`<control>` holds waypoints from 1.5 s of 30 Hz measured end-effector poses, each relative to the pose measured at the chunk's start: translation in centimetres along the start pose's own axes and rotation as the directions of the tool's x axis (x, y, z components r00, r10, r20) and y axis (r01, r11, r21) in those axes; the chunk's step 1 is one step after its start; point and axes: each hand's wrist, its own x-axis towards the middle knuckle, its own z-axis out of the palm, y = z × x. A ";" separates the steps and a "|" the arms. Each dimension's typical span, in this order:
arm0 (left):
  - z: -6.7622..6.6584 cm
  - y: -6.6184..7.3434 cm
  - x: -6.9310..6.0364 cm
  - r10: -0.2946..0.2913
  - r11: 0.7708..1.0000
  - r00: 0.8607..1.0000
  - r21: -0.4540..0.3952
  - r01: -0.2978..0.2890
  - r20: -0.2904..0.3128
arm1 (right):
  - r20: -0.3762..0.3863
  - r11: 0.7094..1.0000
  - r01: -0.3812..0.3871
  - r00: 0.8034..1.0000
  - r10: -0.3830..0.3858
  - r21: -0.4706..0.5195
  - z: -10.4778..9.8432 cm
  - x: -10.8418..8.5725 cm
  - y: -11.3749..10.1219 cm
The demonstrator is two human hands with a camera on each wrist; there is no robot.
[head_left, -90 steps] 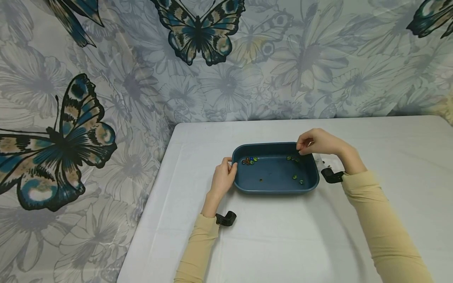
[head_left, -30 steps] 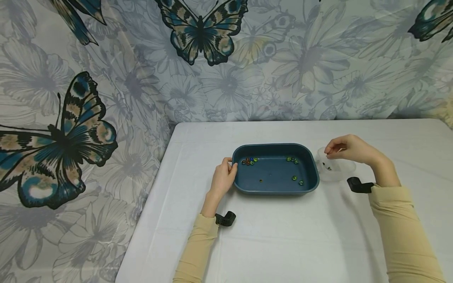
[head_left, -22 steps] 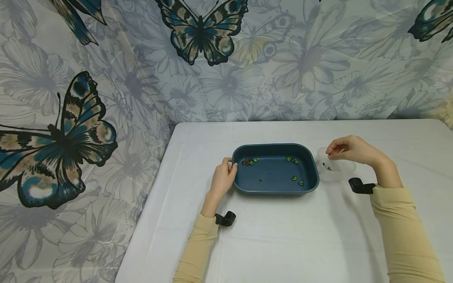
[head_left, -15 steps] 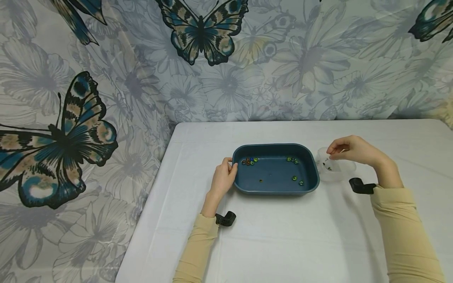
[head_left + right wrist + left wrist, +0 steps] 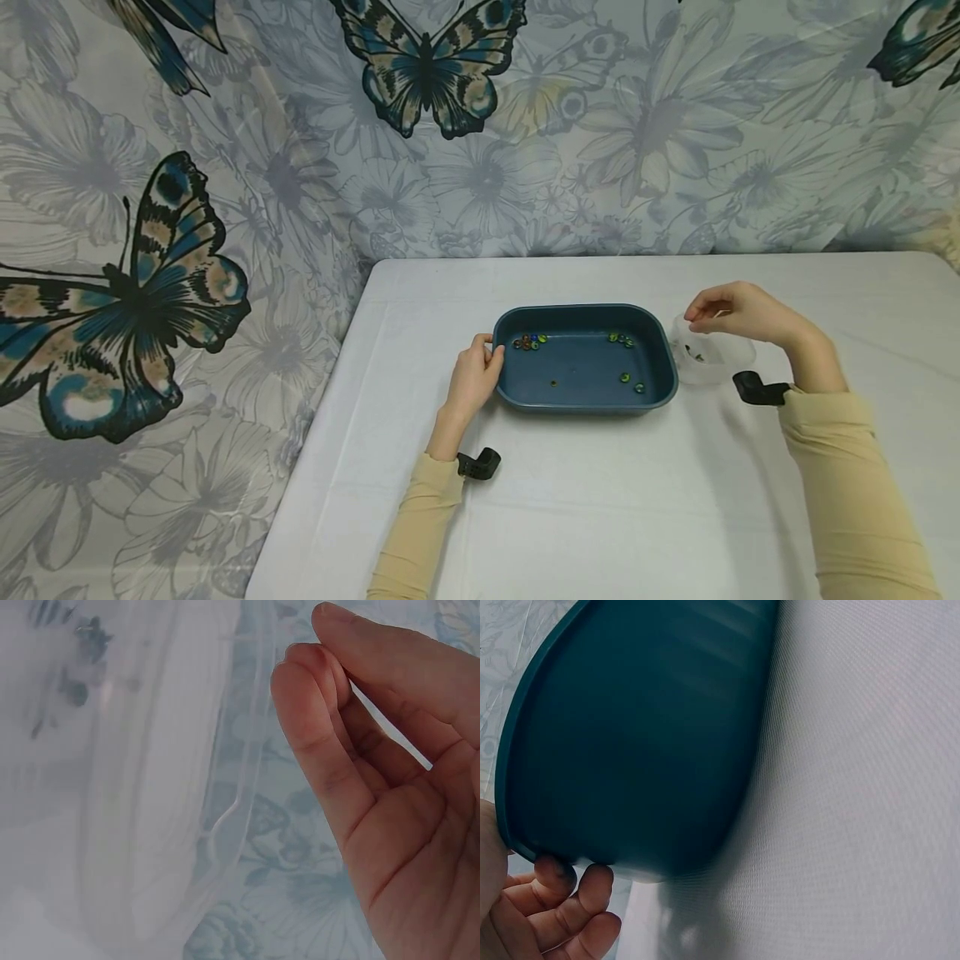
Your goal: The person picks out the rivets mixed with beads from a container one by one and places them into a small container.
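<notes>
My left hand (image 5: 471, 375) holds the left end of a dark blue rectangular tray (image 5: 585, 403). In the left wrist view, the bent fingers (image 5: 559, 907) meet the tray's rim. Several small glossy marbles lie inside: a mixed-colour cluster (image 5: 530, 342) at the left, a green group (image 5: 619, 339) at the back right, and two green ones (image 5: 632, 382) nearer the front. My right hand (image 5: 742, 312) hovers over a clear plastic container (image 5: 731, 354) with its fingertips together. In the right wrist view, nothing shows between those fingertips (image 5: 304, 697); a small thing behind them could be hidden.
The clear container stands just right of the tray, with a few small dark pieces (image 5: 696, 355) inside. A white cloth (image 5: 585, 500) covers the table. Behind it hangs butterfly-patterned fabric (image 5: 480, 200).
My right hand has gone from the tray's back right corner to above the clear container, lately shifting slightly left and up. The left hand and tray have stayed in place.
</notes>
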 end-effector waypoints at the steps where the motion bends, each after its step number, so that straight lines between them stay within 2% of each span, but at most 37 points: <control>1: 0.0 0.0 0.0 0.000 1.000 1.000 0.001 0.000 0.000 | 0.003 1.000 0.002 1.000 -0.002 -0.005 0.0 0.2 -0.2; 9: 0.1 -0.1 0.1 -0.009 1.000 1.000 0.009 0.009 -0.001 | 0.047 1.000 0.022 0.999 -0.022 0.001 0.2 1.7 -1.5; 22: 0.1 -0.1 0.1 -0.007 1.000 1.000 0.015 0.007 -0.003 | 0.118 0.993 0.107 0.987 -0.111 0.042 1.4 4.0 -3.8; 28: 0.0 -0.1 0.1 0.000 1.000 1.000 0.018 0.001 -0.012 | 0.165 0.989 0.146 0.975 -0.149 0.028 2.4 5.2 -4.2; 36: 0.0 -0.1 0.0 -0.007 1.000 1.000 0.015 0.007 -0.002 | 0.222 0.987 0.152 0.962 -0.161 0.060 3.4 6.3 -5.0; 41: 0.0 -0.1 0.0 -0.015 1.000 1.000 0.015 0.015 0.006 | 0.271 0.981 0.171 0.943 -0.191 0.096 4.2 7.0 -5.4; 45: 0.1 -0.1 0.0 -0.017 1.000 1.000 0.015 0.017 0.008 | 0.299 0.977 0.199 0.930 -0.214 0.079 5.0 7.7 -5.7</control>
